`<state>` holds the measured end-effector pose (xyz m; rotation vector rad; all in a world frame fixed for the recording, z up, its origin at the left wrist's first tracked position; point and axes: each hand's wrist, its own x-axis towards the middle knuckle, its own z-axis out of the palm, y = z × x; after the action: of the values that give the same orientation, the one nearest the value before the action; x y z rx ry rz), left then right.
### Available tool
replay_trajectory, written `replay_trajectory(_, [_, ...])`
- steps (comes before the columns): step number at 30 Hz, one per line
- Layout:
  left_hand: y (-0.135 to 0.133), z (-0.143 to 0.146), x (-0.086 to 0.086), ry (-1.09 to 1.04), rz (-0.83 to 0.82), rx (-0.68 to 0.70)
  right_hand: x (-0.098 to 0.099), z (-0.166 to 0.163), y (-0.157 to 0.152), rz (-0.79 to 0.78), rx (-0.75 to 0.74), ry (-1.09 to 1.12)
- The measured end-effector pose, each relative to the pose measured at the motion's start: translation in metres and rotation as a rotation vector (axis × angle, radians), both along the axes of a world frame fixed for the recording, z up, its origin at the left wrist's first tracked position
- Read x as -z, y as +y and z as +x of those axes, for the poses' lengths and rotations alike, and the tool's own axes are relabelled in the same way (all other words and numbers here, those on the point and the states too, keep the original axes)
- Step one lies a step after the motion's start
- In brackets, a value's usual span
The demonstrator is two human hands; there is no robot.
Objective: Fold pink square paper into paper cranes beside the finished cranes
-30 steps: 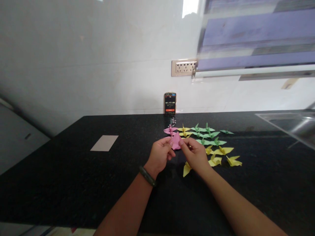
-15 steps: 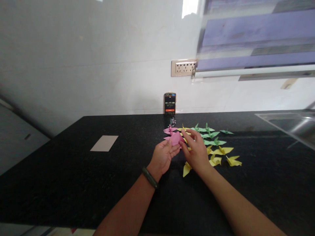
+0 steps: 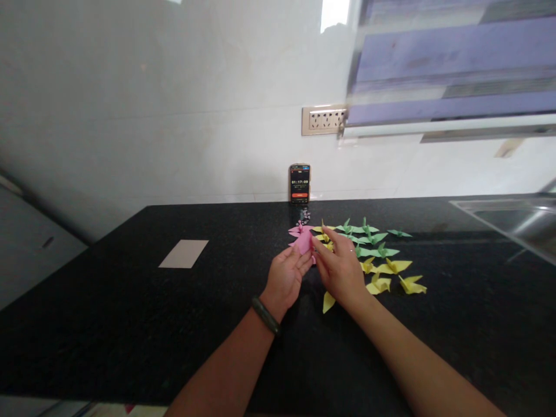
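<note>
A folded piece of pink paper (image 3: pixel 304 242) is held up between both hands above the dark counter. My left hand (image 3: pixel 286 277) grips it from the left, thumb on top and fingers beneath. My right hand (image 3: pixel 343 266) pinches the paper's right edge between thumb and fingertips. Just behind the paper lie pink paper cranes (image 3: pixel 299 229), partly hidden by it. Yellow paper cranes (image 3: pixel 393 266) and green paper cranes (image 3: pixel 369 237) spread out behind and to the right of my right hand, which covers some of them.
A stack or sheet of pale square paper (image 3: pixel 184 254) lies on the black counter (image 3: pixel 195 324) at left. A phone (image 3: pixel 300 183) showing a timer leans on the wall, with small dark beads or stones (image 3: pixel 304 216) before it. At far right is a metal sink (image 3: pixel 530 223).
My right hand has moved slightly left and its fingers have closed on the pink paper's right edge. The paper now looks narrower and more tilted. My left hand has barely shifted.
</note>
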<state>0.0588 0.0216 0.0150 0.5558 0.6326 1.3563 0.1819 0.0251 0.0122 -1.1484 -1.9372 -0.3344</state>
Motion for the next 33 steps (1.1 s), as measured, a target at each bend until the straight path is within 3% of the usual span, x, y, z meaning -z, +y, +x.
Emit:
replay_trajectory(9, [-0.004,0.003,0.000,0.105,0.076,0.042,0.010,0.003,0.006,-0.103,-0.080,0.335])
replay_trajectory(17, [-0.005,0.002,0.001,0.222,0.084,0.063,0.012,0.003,0.007,-0.208,-0.054,0.476])
replay_trajectory(24, [-0.005,-0.003,-0.002,0.393,0.106,0.137,0.010,0.006,0.010,-0.373,-0.202,0.683])
replay_trajectory(26, [-0.005,-0.005,-0.004,0.404,0.054,0.116,0.007,0.008,0.009,-0.375,-0.265,0.661])
replay_trajectory(30, [-0.003,-0.011,-0.006,0.388,0.031,0.129,-0.002,0.012,0.004,-0.315,-0.407,0.415])
replay_trajectory(33, [-0.003,-0.014,-0.006,0.422,0.053,0.170,-0.004,0.013,0.004,-0.252,-0.405,0.318])
